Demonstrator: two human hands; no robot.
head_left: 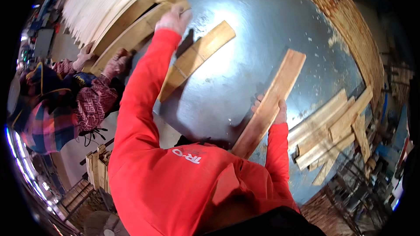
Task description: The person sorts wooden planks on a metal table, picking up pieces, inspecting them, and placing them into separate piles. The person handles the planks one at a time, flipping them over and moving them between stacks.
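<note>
My right hand (282, 111) grips a reddish-brown wooden board (280, 78), thumb on one edge and fingertips showing past the other. That board slants up and away over the metal table, its near end by my chest. Stretched out to the far left, my left hand (175, 19) is closed on the far end of a long pale board (135, 30), slightly blurred. A co-worker's hand (116, 63) is at the near end of this board. Between my arms, a shorter board (197, 59) with dark cross marks lies on the table.
A large stack of pale boards (100, 8) fills the far left. The grey metal table (258, 22) curves to a worn wooden edge (350, 30) at right. Several loose boards (328, 126) lie piled at the right. The co-worker (52, 105) stands at the left.
</note>
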